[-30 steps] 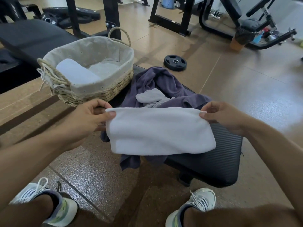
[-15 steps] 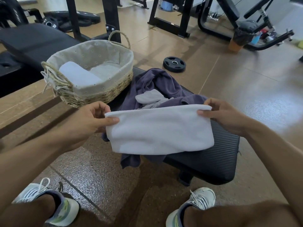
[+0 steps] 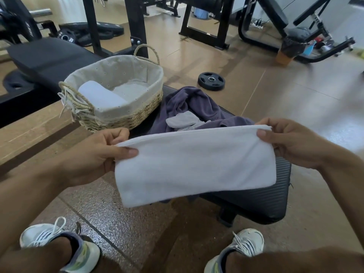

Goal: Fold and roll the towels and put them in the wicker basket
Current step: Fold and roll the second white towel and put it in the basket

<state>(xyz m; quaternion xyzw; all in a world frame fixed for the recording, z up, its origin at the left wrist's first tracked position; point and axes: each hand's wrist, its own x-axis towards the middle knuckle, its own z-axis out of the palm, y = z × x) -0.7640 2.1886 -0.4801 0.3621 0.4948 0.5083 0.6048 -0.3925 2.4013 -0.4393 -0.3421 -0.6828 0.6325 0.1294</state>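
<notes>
A folded white towel (image 3: 195, 164) hangs in the air over the near end of a black padded bench (image 3: 262, 201). My left hand (image 3: 98, 154) pinches its top left corner and my right hand (image 3: 285, 142) pinches its top right corner. Behind it on the bench lie a purple towel (image 3: 189, 103) in a heap and a small grey cloth (image 3: 183, 119) on top of that heap. The lined wicker basket (image 3: 126, 115) stands at the bench's far left, with one rolled white towel (image 3: 100, 95) along its left side.
A black weight plate (image 3: 211, 81) lies on the brown floor beyond the bench. Black gym frames and another bench (image 3: 49, 62) stand behind the basket. My two shoes (image 3: 59, 249) are on the floor below the towel.
Both hands have lifted the towel slightly and stretched its top edge straighter, the right corner higher than the left. The view has tilted down a little.
</notes>
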